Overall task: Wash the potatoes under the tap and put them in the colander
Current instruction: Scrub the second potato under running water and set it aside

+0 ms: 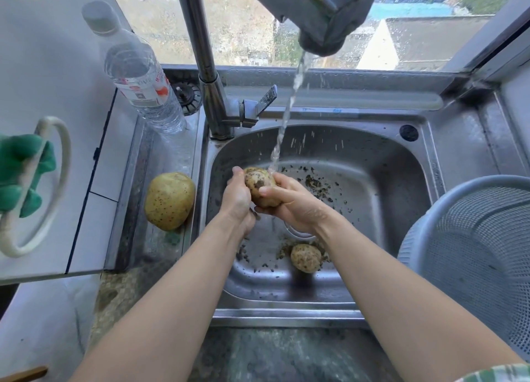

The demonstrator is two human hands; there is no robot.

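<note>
Over the steel sink (401,163), a dirty potato (259,182) is held under the running water that falls from the tap head (315,11). My left hand (238,198) grips its left side and my right hand (289,203) wraps it from the right, thumb across the front. A second muddy potato (305,257) lies on the sink floor near the drain. A large, cleaner potato (169,200) rests on the ledge left of the sink. The grey colander (473,255) stands to the right of the sink, and no potato shows inside it.
Bits of soil are scattered over the sink floor. A plastic water bottle (143,77) stands at the back left beside the tap column (206,66). A green cloth (20,172) hangs on a white ring at the left. A window lies behind the sink.
</note>
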